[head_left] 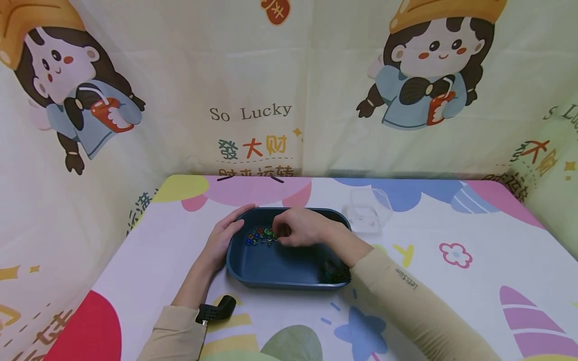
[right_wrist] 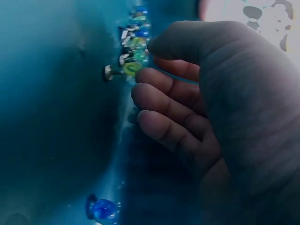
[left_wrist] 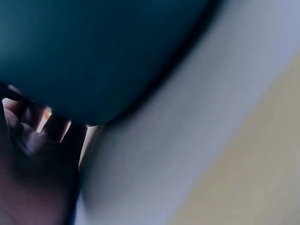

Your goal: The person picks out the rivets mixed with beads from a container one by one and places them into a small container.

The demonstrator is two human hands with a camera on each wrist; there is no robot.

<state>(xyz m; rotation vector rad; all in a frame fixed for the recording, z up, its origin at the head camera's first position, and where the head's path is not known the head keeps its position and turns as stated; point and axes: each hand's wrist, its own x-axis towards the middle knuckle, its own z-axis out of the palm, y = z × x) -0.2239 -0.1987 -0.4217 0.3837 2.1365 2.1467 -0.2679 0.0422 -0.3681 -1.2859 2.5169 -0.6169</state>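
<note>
A dark blue basin (head_left: 289,285) sits on the table. My left hand (head_left: 220,240) grips its left end, thumb over the rim; the left wrist view shows the basin wall (left_wrist: 103,51) close up. My right hand (head_left: 300,227) reaches down inside, fingers bent, fingertips right at a row of coloured glass marbles (head_left: 259,235) mixed with small silvery pieces (right_wrist: 124,35). Thumb and fingertips overlap the row's end, and I cannot tell whether they pinch a marble. A lone blue marble (right_wrist: 103,209) lies apart in the right wrist view.
A dark, shiny heap (head_left: 334,272) lies in the basin's front right corner. Behind the basin on the right stands a clear plastic box (head_left: 366,220) with its lid up. A patterned cloth (head_left: 338,150) hangs behind the table's back edge.
</note>
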